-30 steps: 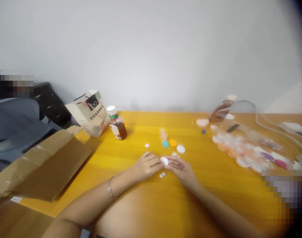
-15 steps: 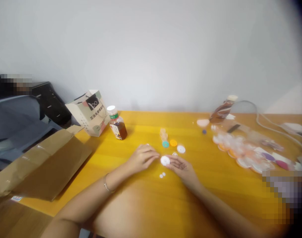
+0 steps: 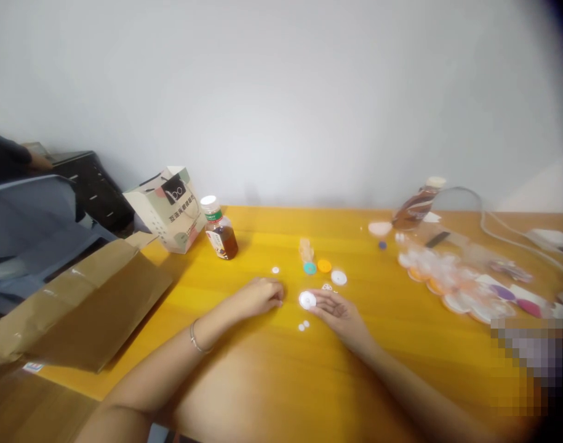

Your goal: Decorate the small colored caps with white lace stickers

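Observation:
My right hand [image 3: 340, 312] pinches a white round disc [image 3: 307, 300] by its right edge, a little above the table. To its left, my left hand [image 3: 261, 296] is closed with the fingers curled down; whatever they may hold is hidden. Two tiny white pieces [image 3: 304, 325] lie below the disc. Another small white round piece [image 3: 275, 270] rests beyond my left hand. Past my right hand are a white disc [image 3: 339, 277], an orange disc [image 3: 324, 266], a teal disc [image 3: 309, 268] and a small white piece with holes [image 3: 327, 287].
A bottle of dark liquid [image 3: 221, 234] stands by a paper bag [image 3: 170, 209]. An open cardboard box [image 3: 96, 307] fills the left edge. Clear-and-orange round containers [image 3: 442, 280] lie right, near a tilted brown bottle [image 3: 416, 206] and a cable. A person's arm shows far left.
My left hand has drawn back left, away from the white disc, and its fingers have curled in. The small white piece beyond it is now uncovered. My right hand keeps the disc.

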Demonstrator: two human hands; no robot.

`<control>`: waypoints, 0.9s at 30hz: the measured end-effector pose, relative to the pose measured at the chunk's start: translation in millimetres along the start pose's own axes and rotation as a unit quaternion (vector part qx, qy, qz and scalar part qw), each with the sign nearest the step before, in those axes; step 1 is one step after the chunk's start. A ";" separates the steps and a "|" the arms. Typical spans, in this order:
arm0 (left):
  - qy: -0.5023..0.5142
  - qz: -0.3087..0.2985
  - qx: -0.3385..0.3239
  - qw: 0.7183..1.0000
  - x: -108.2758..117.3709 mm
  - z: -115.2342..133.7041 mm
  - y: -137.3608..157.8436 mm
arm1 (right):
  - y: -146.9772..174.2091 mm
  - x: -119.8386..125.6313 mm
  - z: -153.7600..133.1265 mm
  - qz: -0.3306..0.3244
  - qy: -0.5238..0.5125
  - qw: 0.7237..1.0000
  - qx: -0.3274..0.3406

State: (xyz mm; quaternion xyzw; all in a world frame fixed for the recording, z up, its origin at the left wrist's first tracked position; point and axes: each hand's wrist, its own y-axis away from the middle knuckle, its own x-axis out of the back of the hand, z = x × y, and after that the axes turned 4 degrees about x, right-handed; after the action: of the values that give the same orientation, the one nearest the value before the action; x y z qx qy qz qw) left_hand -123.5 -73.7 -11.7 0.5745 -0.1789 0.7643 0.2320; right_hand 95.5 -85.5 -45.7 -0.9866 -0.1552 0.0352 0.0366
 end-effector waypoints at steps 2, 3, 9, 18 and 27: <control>-0.022 0.006 -0.018 1.000 0.1 0.4 0.3 | -0.2 0.4 1.0 -0.001 -0.001 1.000 -0.001; -0.036 0.010 -0.026 0.999 0.3 0.7 0.2 | -0.2 0.6 1.6 -0.002 -0.002 1.000 0.000; -0.034 0.078 -0.053 0.995 4.2 11.9 -2.9 | -0.4 0.2 1.8 -0.012 -0.006 1.000 0.005; -0.061 0.206 -0.152 0.965 -1.4 26.3 -4.2 | 0.5 -1.2 -1.1 -0.058 -0.038 0.998 0.001; -0.143 0.190 -0.202 0.950 -4.6 22.3 -2.1 | 1.4 1.7 0.3 -0.069 -0.033 0.997 -0.011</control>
State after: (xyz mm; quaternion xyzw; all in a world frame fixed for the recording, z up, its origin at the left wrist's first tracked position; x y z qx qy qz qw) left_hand -103.6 -84.7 -9.9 0.5737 -0.4669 0.6522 0.1656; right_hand 97.5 -86.3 -46.3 -0.9721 -0.2244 0.0638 0.0230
